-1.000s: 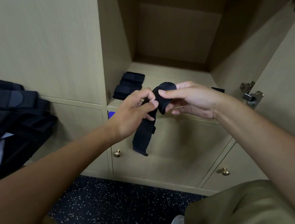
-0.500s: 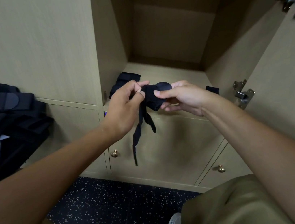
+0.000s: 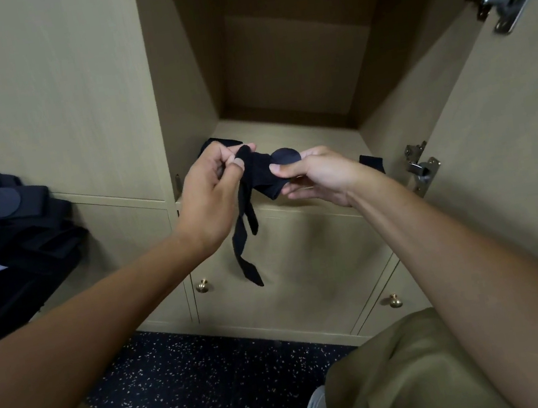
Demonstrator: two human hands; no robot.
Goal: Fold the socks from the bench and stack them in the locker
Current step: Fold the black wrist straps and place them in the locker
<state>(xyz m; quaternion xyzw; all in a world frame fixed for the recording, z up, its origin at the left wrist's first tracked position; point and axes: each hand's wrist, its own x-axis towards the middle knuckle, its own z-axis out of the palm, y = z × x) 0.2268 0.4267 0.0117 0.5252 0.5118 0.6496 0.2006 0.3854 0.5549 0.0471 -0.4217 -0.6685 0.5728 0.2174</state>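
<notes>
Facing the open locker (image 3: pixel 275 64), we have its shelf (image 3: pixel 320 134) ahead, a dark folded stack (image 3: pixel 214 143) at its left front edge mostly hidden behind our left hand (image 3: pixel 206 198), and another dark piece (image 3: pixel 372 163) peeking out past the right wrist. Dark clothing (image 3: pixel 5 234) lies heaped at far left. Our right hand (image 3: pixel 315 176) grips the bunched end of the socks (image 3: pixel 258 177), and the left fingers (image 3: pixel 238 165) pinch them beside it, so the pair hangs in the air just in front of the shelf edge. The held part runs roughly left to right; the loose tails (image 3: pixel 245 252) drop straight down, toes pointing at the floor (image 3: pixel 200 386). We judge the risk to be the thin tails slipping apart or twisting, since only the top is held, which would spoil the fold.
</notes>
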